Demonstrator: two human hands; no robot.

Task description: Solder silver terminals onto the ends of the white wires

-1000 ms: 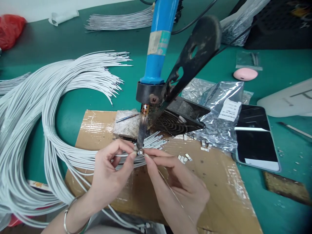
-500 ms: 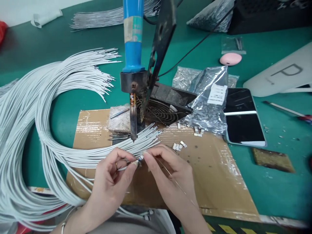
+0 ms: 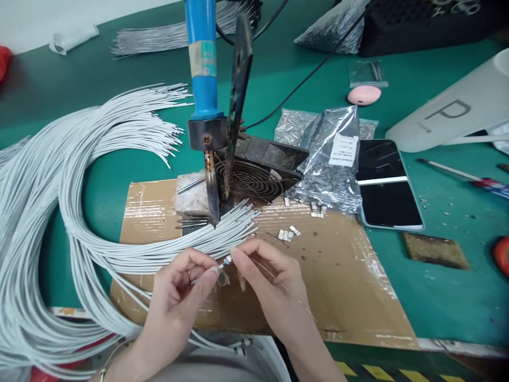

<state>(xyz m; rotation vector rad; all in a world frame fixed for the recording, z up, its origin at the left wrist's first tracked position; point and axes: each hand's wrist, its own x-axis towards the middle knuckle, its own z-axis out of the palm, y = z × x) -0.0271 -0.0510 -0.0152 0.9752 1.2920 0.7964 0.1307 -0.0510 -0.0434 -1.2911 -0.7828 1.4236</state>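
My left hand (image 3: 175, 300) pinches the end of a white cable between thumb and forefinger, over the cardboard. At the cable's tip is a small white connector piece (image 3: 228, 259), with a hint of blue beside it. My right hand (image 3: 274, 284) grips that piece from the other side with thumb and forefinger, and a thin solder wire (image 3: 296, 298) runs back across the same hand. Whether piece and cable are joined is too small to tell. Just above and left of the fingertips, a blue-handled soldering iron (image 3: 203, 79) hangs tip down in a stand, apart from both hands.
A bundle of white cables (image 3: 155, 252) lies behind my hands, curving in from the left. Loose connector pieces (image 3: 287, 234) rest on the cardboard (image 3: 338, 286). Behind are a black fan (image 3: 258, 175), a clear bag of parts (image 3: 334, 164), a phone (image 3: 392, 185) and a screwdriver (image 3: 473, 178).
The camera view has shifted slightly, so the iron and the table things appear farther left. My hands keep their hold, and a little more of the connector shows between the fingertips.
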